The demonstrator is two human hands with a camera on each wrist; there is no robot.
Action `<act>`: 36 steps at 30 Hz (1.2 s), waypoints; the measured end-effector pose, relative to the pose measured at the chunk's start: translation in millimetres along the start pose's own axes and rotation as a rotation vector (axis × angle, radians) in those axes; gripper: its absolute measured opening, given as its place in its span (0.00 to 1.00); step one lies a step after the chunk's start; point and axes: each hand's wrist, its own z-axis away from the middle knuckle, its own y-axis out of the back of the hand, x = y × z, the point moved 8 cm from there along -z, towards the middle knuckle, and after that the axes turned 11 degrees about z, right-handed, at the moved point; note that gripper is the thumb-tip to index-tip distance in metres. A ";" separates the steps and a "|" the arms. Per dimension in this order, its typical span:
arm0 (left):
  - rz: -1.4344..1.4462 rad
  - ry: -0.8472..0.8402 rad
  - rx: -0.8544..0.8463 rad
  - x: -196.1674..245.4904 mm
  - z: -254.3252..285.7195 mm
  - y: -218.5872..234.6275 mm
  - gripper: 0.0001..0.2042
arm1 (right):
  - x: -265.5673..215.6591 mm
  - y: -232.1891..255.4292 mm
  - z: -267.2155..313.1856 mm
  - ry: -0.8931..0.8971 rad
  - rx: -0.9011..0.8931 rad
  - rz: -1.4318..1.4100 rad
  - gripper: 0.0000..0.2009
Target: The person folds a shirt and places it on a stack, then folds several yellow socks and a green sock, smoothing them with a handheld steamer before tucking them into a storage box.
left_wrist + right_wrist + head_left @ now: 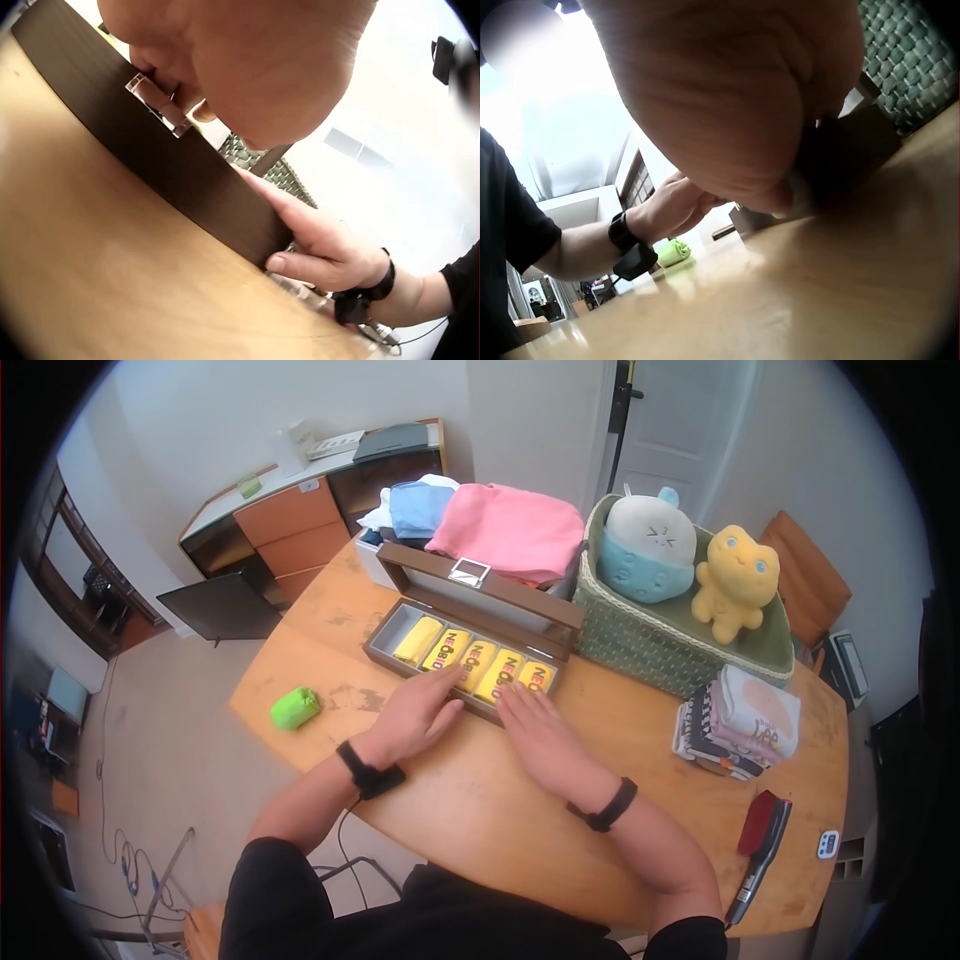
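A brown box point(480, 622) with its lid raised holds several yellow packets point(447, 650) in a row of grey-lined compartments. The left hand point(415, 710) lies at the box's front edge, its fingertips over the middle packets. At the right part of the same edge rests the right hand point(545, 735), fingers extended over the packets there. In the left wrist view the box's dark front wall point(165, 161) and metal clasp point(157, 105) show beneath the left hand point(247, 60), and the right hand point(330, 247) touches the box's end. Palms hide the fingertips in both wrist views.
A green roll point(295, 708) lies at the table's left. Behind the box are folded clothes point(510, 530); a green basket point(650, 650) with two plush toys stands at the back right. Folded cloths point(735, 725), a red-and-black brush point(762, 845) and a small timer point(827, 845) lie at the right.
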 end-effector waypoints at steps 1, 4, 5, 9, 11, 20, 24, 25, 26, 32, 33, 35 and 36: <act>0.077 0.023 0.077 -1.7 11.5 9.7 0.22 | -0.4 2.3 2.9 0.009 -0.036 -0.028 0.24; -0.096 0.165 0.228 -20.7 60.8 51.2 0.15 | -6.3 17.1 27.5 0.038 -0.083 -0.087 0.24; -0.161 0.198 0.315 -31.7 76.6 71.5 0.15 | -6.8 19.3 36.2 0.034 -0.083 -0.095 0.24; -0.564 0.274 0.435 -84.6 130.7 142.0 0.19 | -9.6 23.1 67.1 0.018 -0.064 -0.167 0.23; -0.477 0.546 0.295 -137.1 160.4 146.4 0.22 | -12.0 23.8 74.4 -0.015 -0.069 -0.187 0.22; -0.305 0.482 0.119 -75.1 128.8 89.1 0.30 | -24.6 24.7 98.4 -0.031 -0.083 -0.219 0.19; 0.056 0.198 -0.109 25.3 68.6 -11.0 0.32 | -15.3 27.7 99.4 -0.142 -0.145 -0.350 0.21; 0.084 0.211 -0.124 37.6 56.6 -28.6 0.32 | -8.3 28.9 102.5 -0.232 -0.169 -0.434 0.23; 0.204 0.106 -0.192 61.3 41.7 -48.8 0.32 | -5.6 28.0 106.4 -0.255 -0.202 -0.436 0.23; 0.643 -0.065 -0.403 122.8 -11.1 -129.6 0.36 | 40.9 29.5 156.4 -0.664 -0.021 -0.894 0.22; 0.656 -0.069 -0.447 127.9 -16.2 -139.5 0.37 | 45.5 23.1 169.1 -0.808 -0.025 -1.116 0.21; 0.671 -0.150 -0.471 137.6 -24.3 -154.9 0.37 | 46.3 14.4 190.8 -0.972 -0.012 -1.341 0.20; 0.668 -0.216 -0.473 143.5 -25.3 -159.5 0.38 | 47.5 11.7 198.7 -0.995 0.031 -1.368 0.19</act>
